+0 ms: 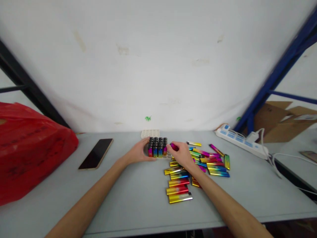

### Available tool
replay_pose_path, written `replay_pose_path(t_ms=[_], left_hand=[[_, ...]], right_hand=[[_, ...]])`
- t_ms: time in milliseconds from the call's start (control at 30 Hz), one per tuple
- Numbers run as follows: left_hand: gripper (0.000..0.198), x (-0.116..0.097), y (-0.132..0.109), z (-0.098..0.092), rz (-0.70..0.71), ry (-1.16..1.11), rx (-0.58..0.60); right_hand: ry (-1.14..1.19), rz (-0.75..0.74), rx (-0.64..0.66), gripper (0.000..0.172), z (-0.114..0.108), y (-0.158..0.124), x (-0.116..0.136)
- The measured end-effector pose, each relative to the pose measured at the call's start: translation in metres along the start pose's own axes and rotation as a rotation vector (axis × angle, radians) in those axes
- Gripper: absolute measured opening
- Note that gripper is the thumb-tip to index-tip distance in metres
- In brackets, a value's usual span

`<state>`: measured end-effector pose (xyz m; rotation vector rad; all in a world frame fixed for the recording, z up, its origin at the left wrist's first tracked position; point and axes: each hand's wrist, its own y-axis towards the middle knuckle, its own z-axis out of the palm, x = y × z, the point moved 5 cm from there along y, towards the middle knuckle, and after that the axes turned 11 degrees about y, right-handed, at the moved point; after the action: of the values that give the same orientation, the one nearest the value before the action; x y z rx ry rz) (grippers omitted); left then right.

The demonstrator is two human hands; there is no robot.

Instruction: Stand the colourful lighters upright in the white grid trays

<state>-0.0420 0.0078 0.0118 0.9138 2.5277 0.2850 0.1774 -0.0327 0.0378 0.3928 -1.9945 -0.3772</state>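
Observation:
Several colourful lighters (158, 147) stand upright in tight rows with their black tops up, in what looks like a clear plastic tray (168, 155). My left hand (138, 151) wraps round the left end of this tray, thumb at the near side and fingers at the far side. At the tray's right end, my right hand (182, 153) pinches a purple lighter (174, 146), partly hidden by the fingers. Under and beside my right hand lies a loose pile of shiny lighters (213, 163) in yellow, red, blue, green and pink. More of them lie in a near row (178, 190).
A white dimpled tray (150, 133) lies behind the lighters, by the wall. To the left are a phone (96, 153) and a red plastic bag (34, 148). At right sit a white power strip (241, 142) with cables, a blue frame post (269, 71) and a cardboard box (279, 124).

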Motion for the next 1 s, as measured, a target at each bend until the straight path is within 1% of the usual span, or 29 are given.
replay_pose_path(t_ms=[67,167,267,367,433,533,600,667,767,933,1000], left_hand=[[0.091,-0.001,-0.002,0.002,-0.017,0.015,-0.011],[0.086,-0.004,-0.006,0.001,-0.034,0.022,-0.039],[0.078,-0.01,-0.008,-0.002,-0.027,0.007,-0.023],[0.069,-0.014,-0.009,-0.005,-0.034,0.005,-0.006],[0.067,-0.015,-0.009,-0.006,-0.038,0.011,-0.001],[0.069,-0.017,-0.01,-0.007,-0.05,0.027,0.009],[0.069,-0.017,-0.01,-0.007,-0.06,0.038,0.013],[0.069,-0.017,-0.01,-0.007,-0.061,0.04,0.017],[0.07,-0.016,-0.01,-0.006,-0.055,0.042,0.027],[0.074,-0.015,-0.011,-0.005,-0.073,0.064,0.03],[0.073,-0.015,-0.011,-0.005,-0.066,0.053,0.024]], right_hand=[[0.019,0.013,-0.021,0.039,0.0,0.0,-0.001],[0.033,0.011,-0.039,0.035,-0.002,0.0,-0.001],[0.008,-0.005,-0.032,0.037,-0.004,0.0,0.0],[-0.028,-0.025,0.01,0.041,-0.007,0.0,0.003],[-0.039,-0.065,0.074,0.04,-0.009,0.001,0.006],[-0.058,-0.196,0.18,0.037,-0.012,0.0,0.013],[-0.133,-0.281,0.207,0.039,-0.015,0.0,0.015],[-0.242,-0.311,0.222,0.044,-0.016,0.0,0.015],[-0.307,-0.259,0.262,0.047,-0.016,0.0,0.012],[-0.279,-0.194,0.238,0.045,-0.014,0.0,0.013],[-0.278,-0.192,0.279,0.043,-0.011,-0.001,0.012]])
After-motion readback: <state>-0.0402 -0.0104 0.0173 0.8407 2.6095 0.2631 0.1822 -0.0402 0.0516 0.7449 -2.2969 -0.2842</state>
